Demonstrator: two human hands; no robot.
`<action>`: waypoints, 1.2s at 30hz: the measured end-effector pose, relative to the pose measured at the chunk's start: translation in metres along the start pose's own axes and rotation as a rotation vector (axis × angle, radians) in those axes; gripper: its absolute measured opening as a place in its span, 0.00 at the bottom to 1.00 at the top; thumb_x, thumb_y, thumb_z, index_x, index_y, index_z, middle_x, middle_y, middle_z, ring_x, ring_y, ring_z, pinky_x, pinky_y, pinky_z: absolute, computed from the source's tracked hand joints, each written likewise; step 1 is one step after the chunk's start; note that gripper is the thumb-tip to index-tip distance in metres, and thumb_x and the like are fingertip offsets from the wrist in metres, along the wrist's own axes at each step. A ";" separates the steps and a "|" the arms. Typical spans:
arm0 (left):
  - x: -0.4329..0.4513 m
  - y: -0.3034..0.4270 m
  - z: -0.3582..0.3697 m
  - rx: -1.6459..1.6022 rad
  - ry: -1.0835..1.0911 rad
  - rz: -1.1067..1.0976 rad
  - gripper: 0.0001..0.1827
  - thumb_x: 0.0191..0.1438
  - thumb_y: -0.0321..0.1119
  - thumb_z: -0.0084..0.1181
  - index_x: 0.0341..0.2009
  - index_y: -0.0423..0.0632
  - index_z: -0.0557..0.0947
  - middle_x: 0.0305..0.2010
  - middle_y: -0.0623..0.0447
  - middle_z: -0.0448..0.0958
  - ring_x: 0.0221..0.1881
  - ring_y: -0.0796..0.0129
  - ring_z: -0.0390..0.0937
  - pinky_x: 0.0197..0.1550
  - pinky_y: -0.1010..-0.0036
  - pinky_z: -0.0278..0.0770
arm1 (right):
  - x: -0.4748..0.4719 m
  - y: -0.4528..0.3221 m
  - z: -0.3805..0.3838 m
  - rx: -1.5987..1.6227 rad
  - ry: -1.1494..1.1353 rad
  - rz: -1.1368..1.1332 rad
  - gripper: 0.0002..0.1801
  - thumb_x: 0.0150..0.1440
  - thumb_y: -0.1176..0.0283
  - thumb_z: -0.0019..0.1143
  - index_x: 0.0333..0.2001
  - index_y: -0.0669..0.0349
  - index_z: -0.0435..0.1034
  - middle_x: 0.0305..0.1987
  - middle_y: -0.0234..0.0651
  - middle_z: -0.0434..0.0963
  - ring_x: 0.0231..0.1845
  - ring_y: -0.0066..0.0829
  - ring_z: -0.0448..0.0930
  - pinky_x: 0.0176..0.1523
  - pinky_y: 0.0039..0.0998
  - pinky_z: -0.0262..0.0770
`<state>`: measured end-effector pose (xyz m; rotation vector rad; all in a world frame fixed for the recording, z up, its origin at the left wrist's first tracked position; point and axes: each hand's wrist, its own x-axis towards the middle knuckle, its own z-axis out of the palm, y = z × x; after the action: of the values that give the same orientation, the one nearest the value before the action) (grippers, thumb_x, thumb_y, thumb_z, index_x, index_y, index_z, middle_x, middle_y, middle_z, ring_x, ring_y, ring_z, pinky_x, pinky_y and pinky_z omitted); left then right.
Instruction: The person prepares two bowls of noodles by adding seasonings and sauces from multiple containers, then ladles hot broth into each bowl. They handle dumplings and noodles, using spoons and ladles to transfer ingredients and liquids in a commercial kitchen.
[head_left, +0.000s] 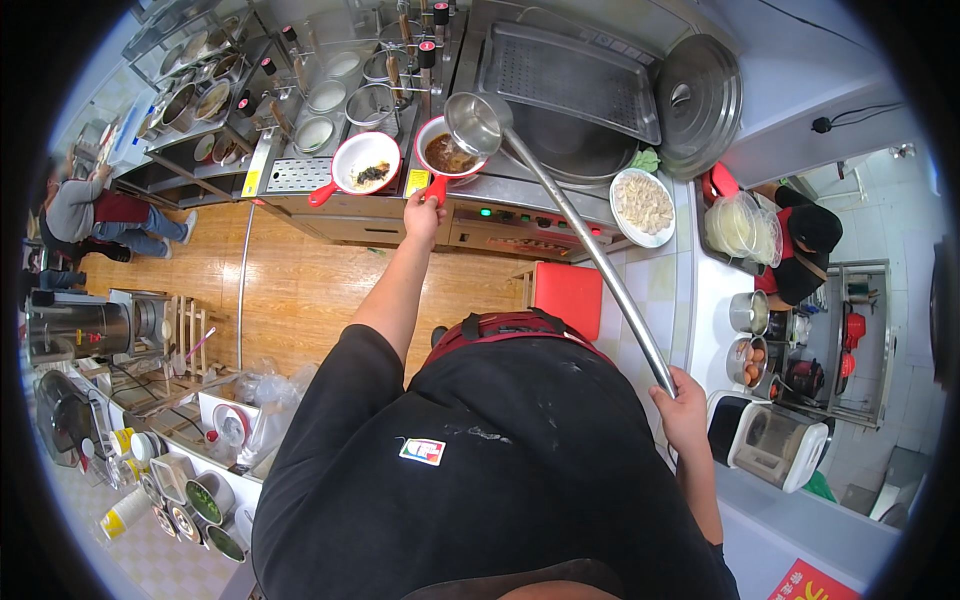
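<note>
My left hand (424, 218) grips the red handle of a white-lined bowl (442, 156), which holds dark brown liquid. At the lower right my right hand (684, 409) is closed around the end of the long metal handle of a ladle (592, 251). The ladle's round cup hangs over the right side of that bowl and hides part of it; whether the two touch I cannot tell. To the left, a second red-handled white bowl (367, 163) rests at the counter edge with dark shreds and pale seasoning in it.
Behind the bowls is a noodle boiler (371, 105) with several round wells. A wide pot (570, 139) carries a perforated tray (570, 79); a lid (694, 105) leans beside it. Dumplings fill a plate (643, 206). A red stool (568, 300) stands below. Other people are left and right.
</note>
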<state>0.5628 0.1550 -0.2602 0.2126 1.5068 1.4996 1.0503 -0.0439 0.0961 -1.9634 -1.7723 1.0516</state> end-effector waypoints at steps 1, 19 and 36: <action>0.000 0.000 0.000 0.013 0.011 -0.020 0.20 0.68 0.30 0.56 0.64 0.47 0.76 0.40 0.51 0.83 0.26 0.73 0.80 0.25 0.76 0.75 | -0.001 -0.002 0.001 -0.019 0.010 0.043 0.13 0.59 0.76 0.63 0.48 0.67 0.77 0.27 0.29 0.71 0.29 0.19 0.69 0.36 0.28 0.69; 0.011 0.066 -0.058 0.941 0.236 0.481 0.17 0.58 0.37 0.59 0.50 0.44 0.87 0.48 0.37 0.86 0.49 0.41 0.84 0.54 0.51 0.81 | -0.010 -0.011 -0.011 0.934 -0.365 0.436 0.11 0.68 0.76 0.56 0.52 0.67 0.74 0.22 0.21 0.67 0.14 0.09 0.59 0.18 0.17 0.51; 0.106 0.116 -0.200 1.477 0.099 0.155 0.23 0.53 0.44 0.68 0.49 0.42 0.84 0.50 0.36 0.85 0.53 0.42 0.83 0.56 0.53 0.80 | 0.152 -0.050 -0.064 -0.759 0.187 -0.129 0.16 0.60 0.63 0.67 0.47 0.61 0.80 0.34 0.52 0.83 0.38 0.57 0.84 0.43 0.50 0.78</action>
<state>0.3105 0.1207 -0.2583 1.1142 2.4384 0.2064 1.0536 0.1261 0.1246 -2.1842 -2.3577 0.1228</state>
